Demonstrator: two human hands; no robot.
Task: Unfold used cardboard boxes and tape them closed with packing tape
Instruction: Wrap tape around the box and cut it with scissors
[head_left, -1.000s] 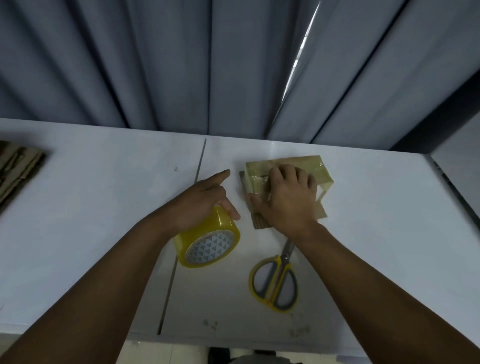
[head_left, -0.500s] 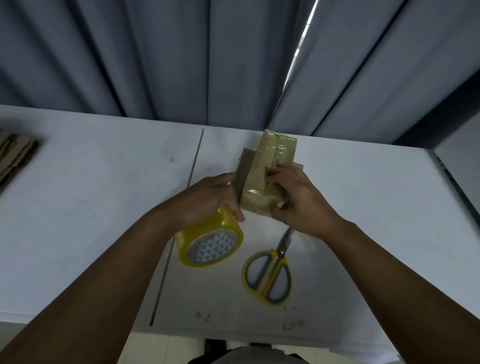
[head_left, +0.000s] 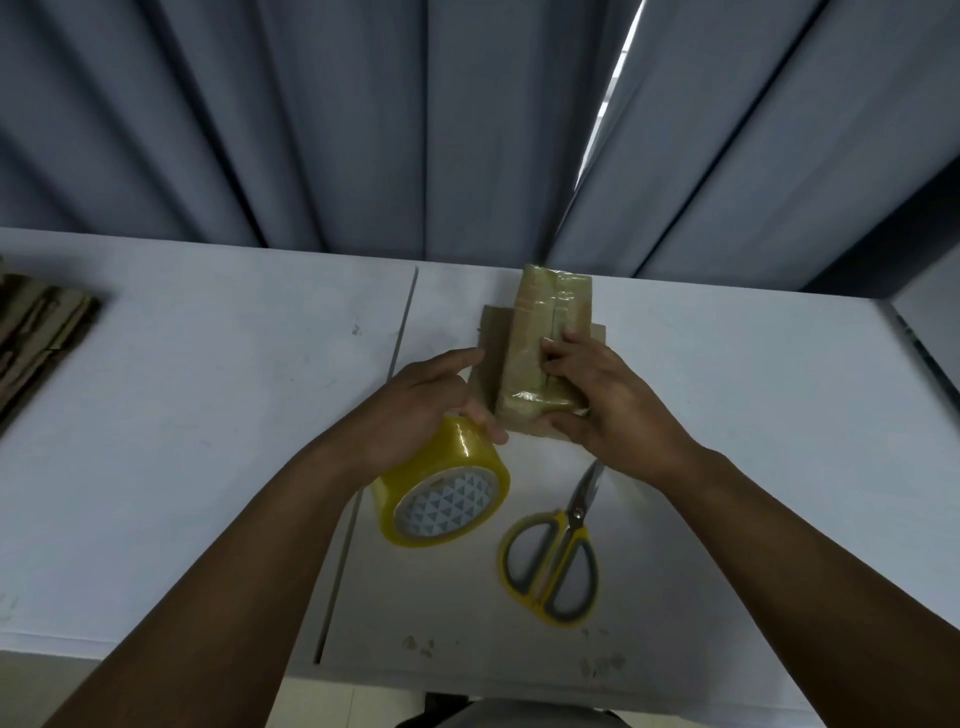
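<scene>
A small brown cardboard box (head_left: 540, 332), its top covered in shiny tape, lies on the white table (head_left: 208, 415) with its long side pointing away from me. My right hand (head_left: 602, 405) grips its near right end, fingers on top and thumb at the near edge. My left hand (head_left: 426, 405) holds a yellow roll of packing tape (head_left: 441, 499) against the table, with the index finger stretched toward the box's left flap.
Yellow-handled scissors (head_left: 556, 561) lie closed on the table, just near of my right hand. A stack of flattened cardboard (head_left: 36, 332) sits at the far left edge. Grey curtains (head_left: 363, 130) hang behind the table.
My right hand turned the box from lying crosswise to pointing away from me and shifted to grip its near end. My left hand moved the tape roll slightly closer to the box.
</scene>
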